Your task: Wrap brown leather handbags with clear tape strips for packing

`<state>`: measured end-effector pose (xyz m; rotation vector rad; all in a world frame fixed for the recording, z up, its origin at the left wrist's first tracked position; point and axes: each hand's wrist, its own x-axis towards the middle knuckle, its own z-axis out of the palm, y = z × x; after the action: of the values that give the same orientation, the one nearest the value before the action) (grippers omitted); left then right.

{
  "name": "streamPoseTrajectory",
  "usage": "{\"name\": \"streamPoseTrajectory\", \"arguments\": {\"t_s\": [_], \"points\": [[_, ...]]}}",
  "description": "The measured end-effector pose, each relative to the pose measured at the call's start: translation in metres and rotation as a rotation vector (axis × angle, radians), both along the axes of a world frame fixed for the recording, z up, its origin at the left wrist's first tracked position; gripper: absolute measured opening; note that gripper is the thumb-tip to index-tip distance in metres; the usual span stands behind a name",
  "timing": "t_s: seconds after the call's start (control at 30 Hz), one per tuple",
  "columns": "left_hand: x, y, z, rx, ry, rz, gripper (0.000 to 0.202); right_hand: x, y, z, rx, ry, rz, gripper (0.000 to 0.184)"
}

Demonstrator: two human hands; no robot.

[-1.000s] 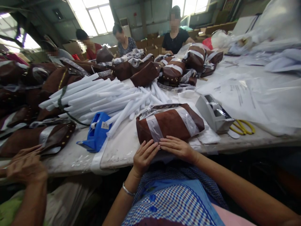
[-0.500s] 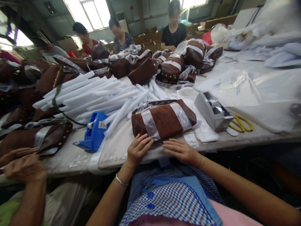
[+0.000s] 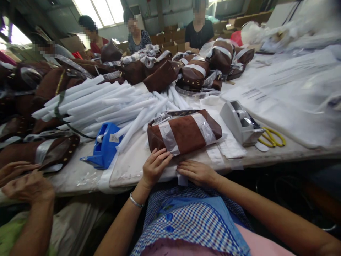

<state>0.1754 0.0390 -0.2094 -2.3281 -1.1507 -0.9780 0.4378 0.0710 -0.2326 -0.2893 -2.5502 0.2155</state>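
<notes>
A brown suede bag (image 3: 183, 132) with two clear tape bands lies on the white table (image 3: 133, 167) right in front of me. My left hand (image 3: 154, 167) rests against its near left corner, fingers curled and touching the tape band. My right hand (image 3: 197, 172) lies flat on the table edge just below the bag, fingers stretched out over a strip of tape or paper that hangs over the edge.
A blue tape dispenser (image 3: 104, 145) sits left of the bag, a grey tape dispenser (image 3: 241, 122) and yellow scissors (image 3: 273, 137) right. White rolled tubes (image 3: 106, 106) and many brown bags (image 3: 165, 73) fill the back. A neighbour's hands (image 3: 23, 181) work at left; other people sit opposite.
Both my hands have slid a little down and toward me off the bag's front; the right one now lies on the table edge. The view shifted slightly.
</notes>
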Motion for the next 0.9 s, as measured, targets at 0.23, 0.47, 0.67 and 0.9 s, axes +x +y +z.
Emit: {"name": "streamPoseTrajectory", "arguments": {"t_s": [0.23,0.47,0.67,0.9], "points": [[0.001,0.001,0.0,0.008,-0.004,0.002,0.037,-0.022,-0.011,0.001,0.004,0.234,0.031,0.027],[0.006,0.005,0.001,0.015,0.027,-0.01,0.036,-0.019,-0.021,0.003,0.042,0.204,0.02,0.025],[0.005,0.0,0.001,-0.013,0.097,-0.008,0.034,-0.013,-0.005,0.043,0.144,0.132,0.072,0.024],[0.001,-0.006,0.003,0.019,0.186,0.007,0.035,-0.015,0.023,0.073,0.119,0.127,0.025,0.023]]}}
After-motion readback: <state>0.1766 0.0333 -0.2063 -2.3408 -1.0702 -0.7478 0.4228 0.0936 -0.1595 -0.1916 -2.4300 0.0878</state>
